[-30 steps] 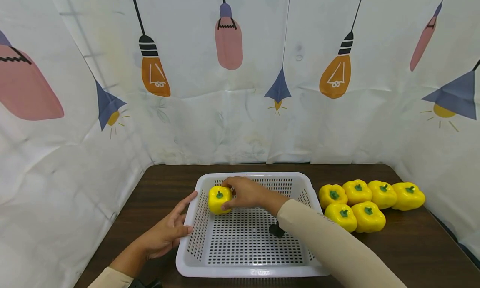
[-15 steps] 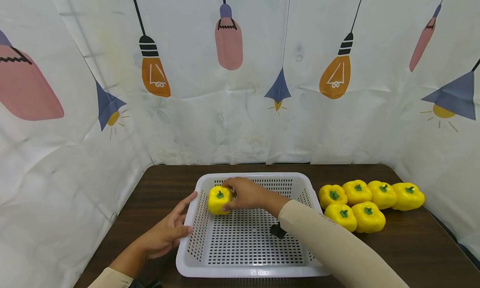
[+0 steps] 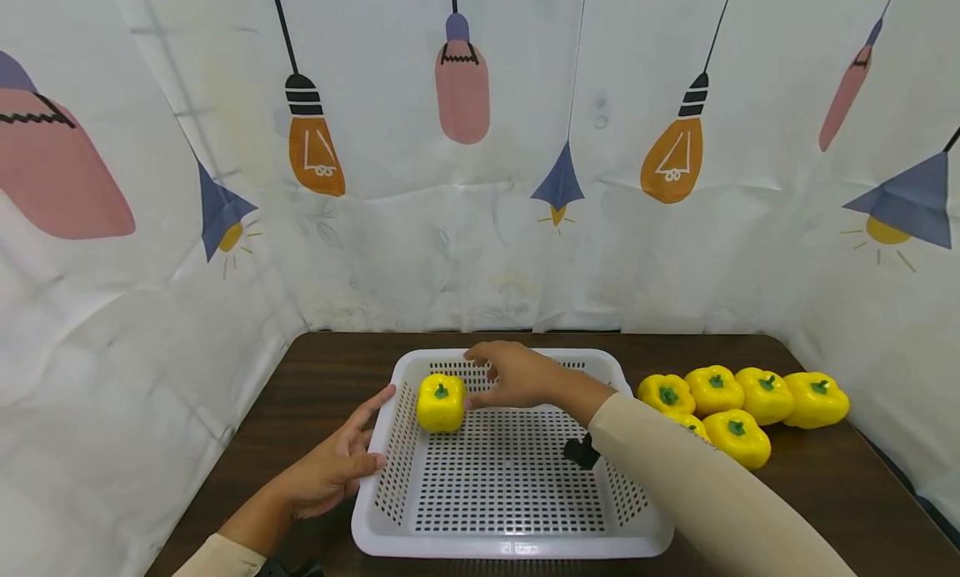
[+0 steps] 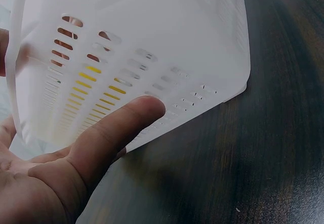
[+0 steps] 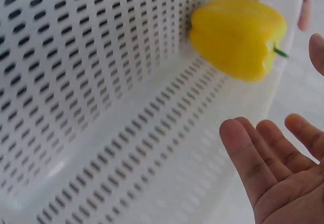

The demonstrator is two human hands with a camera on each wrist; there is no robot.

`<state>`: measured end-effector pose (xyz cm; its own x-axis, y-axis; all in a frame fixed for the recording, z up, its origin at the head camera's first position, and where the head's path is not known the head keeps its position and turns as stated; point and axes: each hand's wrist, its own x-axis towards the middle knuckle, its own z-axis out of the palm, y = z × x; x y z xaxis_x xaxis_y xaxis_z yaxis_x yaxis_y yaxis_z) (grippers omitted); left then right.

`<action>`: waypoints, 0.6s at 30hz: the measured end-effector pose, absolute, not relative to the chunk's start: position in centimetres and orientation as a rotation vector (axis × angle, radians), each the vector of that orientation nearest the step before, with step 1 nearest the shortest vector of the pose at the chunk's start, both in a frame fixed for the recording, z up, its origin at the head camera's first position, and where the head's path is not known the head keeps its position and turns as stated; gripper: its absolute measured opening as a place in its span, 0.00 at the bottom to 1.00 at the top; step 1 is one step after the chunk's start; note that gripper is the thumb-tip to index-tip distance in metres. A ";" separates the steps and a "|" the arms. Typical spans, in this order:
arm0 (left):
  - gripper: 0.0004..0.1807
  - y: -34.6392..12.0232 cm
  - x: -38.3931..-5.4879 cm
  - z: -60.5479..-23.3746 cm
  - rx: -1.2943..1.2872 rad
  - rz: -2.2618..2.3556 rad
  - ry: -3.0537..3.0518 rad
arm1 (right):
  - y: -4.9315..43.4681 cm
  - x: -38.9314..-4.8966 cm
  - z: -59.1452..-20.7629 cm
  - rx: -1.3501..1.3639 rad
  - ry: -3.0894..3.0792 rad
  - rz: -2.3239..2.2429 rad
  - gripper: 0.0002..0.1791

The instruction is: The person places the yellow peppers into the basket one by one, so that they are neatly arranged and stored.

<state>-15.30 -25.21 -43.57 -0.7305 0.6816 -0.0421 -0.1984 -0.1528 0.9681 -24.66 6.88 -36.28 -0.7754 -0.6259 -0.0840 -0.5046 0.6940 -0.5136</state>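
Observation:
A yellow bell pepper (image 3: 440, 403) with a green stem stands in the white perforated plastic basket (image 3: 510, 546), by its left wall. My right hand (image 3: 521, 377) is over the basket just right of this pepper, fingers spread and holding nothing. In the right wrist view, a gap shows between the fingers (image 5: 248, 155) and the pepper (image 5: 238, 38). Outside the basket's left side, my left hand (image 3: 337, 460) touches the rim with its fingertips. The left wrist view shows one straight finger (image 4: 119, 133) lying along the slotted outer wall (image 4: 167, 32).
Several yellow bell peppers (image 3: 738, 437) sit in two rows on the dark wooden table (image 3: 337, 360), right of the basket. My right forearm (image 3: 697, 477) partly covers one of them. A white curtain (image 3: 375, 260) printed with lamps hangs behind and at the sides.
My right hand has let go of the yellow bell pepper and moved slightly right and up from it. The pepper stays by the basket's left wall. My left hand has not moved.

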 end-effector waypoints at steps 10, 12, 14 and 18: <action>0.52 -25.2 -15.5 -43.7 0.565 1.928 1.525 | 10.7 -24.7 -34.3 -0.859 2.688 -0.705 0.44; 0.52 -25.2 -15.5 -43.6 0.567 1.928 1.525 | 11.4 -24.6 -34.2 -0.864 2.677 -0.726 0.44; 0.52 -25.2 -15.5 -43.6 0.567 1.927 1.528 | 12.0 -24.5 -34.1 -0.869 2.668 -0.736 0.44; 0.52 -25.2 -15.5 -43.6 0.566 1.923 1.530 | 13.1 -24.2 -33.9 -0.860 2.670 -0.732 0.43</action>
<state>-15.52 -25.23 -43.61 -0.7226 0.6900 -0.0418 -0.1956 -0.1462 0.9697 -24.18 13.09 -33.86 -0.7975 -0.5988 -0.0736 -0.4777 0.7012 -0.5292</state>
